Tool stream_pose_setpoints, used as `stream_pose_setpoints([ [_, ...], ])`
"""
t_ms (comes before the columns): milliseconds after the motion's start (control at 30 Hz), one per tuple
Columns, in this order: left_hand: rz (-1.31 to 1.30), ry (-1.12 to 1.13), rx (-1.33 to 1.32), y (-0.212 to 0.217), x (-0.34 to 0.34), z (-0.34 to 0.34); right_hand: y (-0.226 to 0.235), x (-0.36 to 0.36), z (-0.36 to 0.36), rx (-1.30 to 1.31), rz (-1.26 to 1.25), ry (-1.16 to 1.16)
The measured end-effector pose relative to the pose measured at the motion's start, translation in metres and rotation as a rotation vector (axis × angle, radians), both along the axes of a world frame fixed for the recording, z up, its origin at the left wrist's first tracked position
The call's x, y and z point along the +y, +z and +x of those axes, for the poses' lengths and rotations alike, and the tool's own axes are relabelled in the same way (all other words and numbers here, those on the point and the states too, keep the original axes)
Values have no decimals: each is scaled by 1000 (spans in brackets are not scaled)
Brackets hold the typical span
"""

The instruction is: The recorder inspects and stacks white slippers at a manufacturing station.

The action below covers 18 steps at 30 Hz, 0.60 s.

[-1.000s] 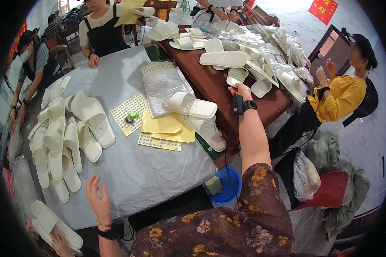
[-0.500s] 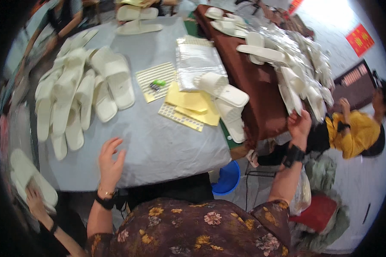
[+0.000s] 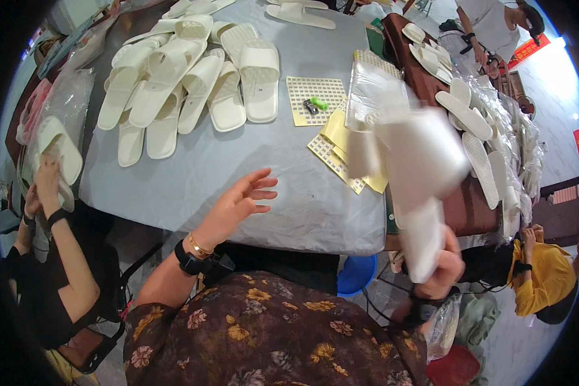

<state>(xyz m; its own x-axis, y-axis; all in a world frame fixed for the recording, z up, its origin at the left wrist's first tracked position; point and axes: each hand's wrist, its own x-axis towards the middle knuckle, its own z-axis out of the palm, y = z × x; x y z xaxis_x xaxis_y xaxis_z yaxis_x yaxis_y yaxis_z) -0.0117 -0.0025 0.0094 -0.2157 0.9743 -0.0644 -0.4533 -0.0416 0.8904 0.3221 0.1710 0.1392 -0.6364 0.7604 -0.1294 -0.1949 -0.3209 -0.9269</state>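
Note:
My right hand is closed on the end of white slippers, which are raised over the table's right corner. Motion smears them, and I cannot tell whether they are one or a pair. My left hand hovers above the grey-covered table, fingers apart and holding nothing. Beyond it lies a pile of white slippers. A label sheet bears a small green item and a dark one. Yellow sheets and a silvery flat packet lie partly behind the blurred slippers.
To the right, a brown-covered surface carries more white slippers and clear plastic wrapping. A co-worker's hands hold a slipper at the left. A blue bucket stands below the table's front edge. Someone in yellow is at the right.
My right hand has come back from the brown surface with white slippers in it. The left hand has moved rightward over the table. The whole view has shifted, so table items appear further right.

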Motion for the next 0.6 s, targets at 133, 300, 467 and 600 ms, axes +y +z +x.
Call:
stream_pose_setpoints([
  [133,105,32,-279,-6,-16,-3,-37,-32,-87,-259,-161,407],
  [300,-170,442,-171,-3,-37,-19,-116,-44,-143,-400,355,723],
  [467,-330,639,-51,-14,-46,-32,-144,-10,-162,-637,1100,165],
  [600,-384,620,163,-34,-47,-29,-154,-3,-166,-739,1323,16],
])
